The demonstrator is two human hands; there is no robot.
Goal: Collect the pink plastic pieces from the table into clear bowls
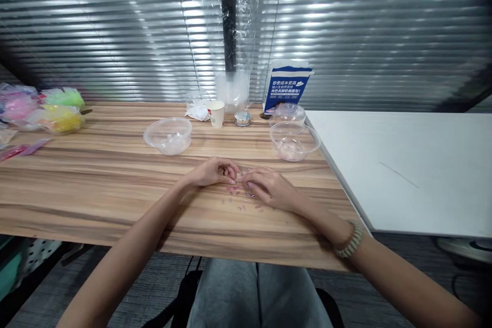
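Small pinkish pieces (233, 190) lie scattered on the wood-grain table (115, 179), below and between my hands. My left hand (216, 171) is just left of them, its thumb and fingers curled together in a pinch at a tiny piece too small to make out. From the right, my right hand (272, 187) rests over the pieces with its fingers bent down and closed near the fingertips of my left hand. What its fingertips hold, if anything, is hidden.
Clear bowls stand behind my hands, at left (169, 136) and right (294, 143). Farther back are a paper cup (216, 114), a round tin (242, 119) and a blue box (286, 88). Colourful bags (61, 119) lie far left; a white table (415, 164) adjoins at right.
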